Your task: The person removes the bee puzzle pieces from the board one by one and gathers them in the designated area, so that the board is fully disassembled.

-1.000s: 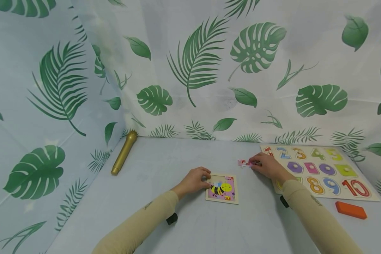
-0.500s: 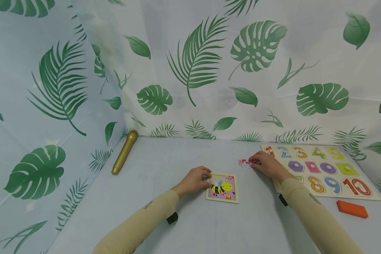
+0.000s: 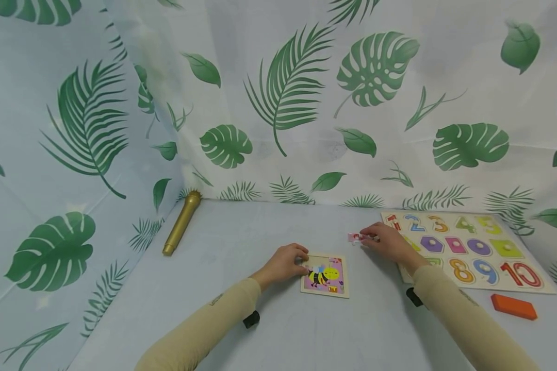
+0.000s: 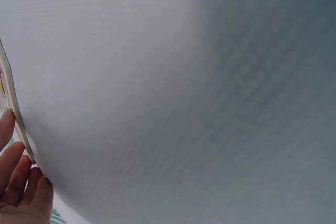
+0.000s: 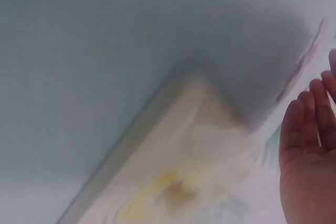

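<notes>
My left hand (image 3: 284, 263) holds a small square jigsaw puzzle board (image 3: 325, 294) at its upper left corner, thumb and fingers on the rim. The board bears a yellow and black bee picture on pink, with bare wood at its upper left. In the left wrist view, the fingers (image 4: 14, 174) meet the board's edge (image 4: 17, 109). My right hand (image 3: 390, 243) is over loose pink puzzle pieces (image 3: 354, 237), partly covering them. In the right wrist view, its fingers (image 5: 310, 111) are fairly straight beside the thin reddish pieces (image 5: 300, 69); no grip shows.
A number and shape peg board (image 3: 473, 281) lies just right of my right hand, partly under that forearm. An orange block (image 3: 513, 306) sits in front of it. At the back left lies a gold microphone-shaped object (image 3: 182, 224). Leaf-printed cloth (image 3: 306, 154) encloses the table.
My right hand has shifted slightly left, further over the pink puzzle pieces, and hides more of them. The left hand and the bee board have stayed in place.
</notes>
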{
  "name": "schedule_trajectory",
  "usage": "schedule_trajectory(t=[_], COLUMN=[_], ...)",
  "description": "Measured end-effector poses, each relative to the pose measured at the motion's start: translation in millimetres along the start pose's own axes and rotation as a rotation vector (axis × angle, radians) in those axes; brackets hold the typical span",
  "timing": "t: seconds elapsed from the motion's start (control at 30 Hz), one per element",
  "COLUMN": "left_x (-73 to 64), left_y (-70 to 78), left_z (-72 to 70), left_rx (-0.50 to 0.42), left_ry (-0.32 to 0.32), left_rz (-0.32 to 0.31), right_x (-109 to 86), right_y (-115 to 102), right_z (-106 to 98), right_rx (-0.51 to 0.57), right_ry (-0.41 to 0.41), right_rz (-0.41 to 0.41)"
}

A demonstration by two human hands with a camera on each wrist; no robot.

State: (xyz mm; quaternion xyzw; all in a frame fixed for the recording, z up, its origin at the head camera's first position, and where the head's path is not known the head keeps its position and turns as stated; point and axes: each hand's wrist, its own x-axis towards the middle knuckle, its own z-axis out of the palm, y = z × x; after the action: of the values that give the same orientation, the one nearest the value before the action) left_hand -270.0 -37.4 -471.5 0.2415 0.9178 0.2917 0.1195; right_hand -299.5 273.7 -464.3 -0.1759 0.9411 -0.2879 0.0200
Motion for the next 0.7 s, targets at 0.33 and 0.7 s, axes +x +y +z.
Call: schedule_trajectory(t=[0.33,0.7], left_x=[0.7,0.3], left_y=[0.0,1.0], left_z=[-0.3,0.7], left_rx=[-0.011,-0.016], left_ry=[-0.004,0.0], left_rz=[-0.01,-0.019], right_x=[-7.8,-12.2], right_y=[-44.8,-63.7], right_z=[35.6,49.9], right_rx=[0.107,0.129], right_ry=[-0.119,-0.155], right_rz=[-0.067,-0.065])
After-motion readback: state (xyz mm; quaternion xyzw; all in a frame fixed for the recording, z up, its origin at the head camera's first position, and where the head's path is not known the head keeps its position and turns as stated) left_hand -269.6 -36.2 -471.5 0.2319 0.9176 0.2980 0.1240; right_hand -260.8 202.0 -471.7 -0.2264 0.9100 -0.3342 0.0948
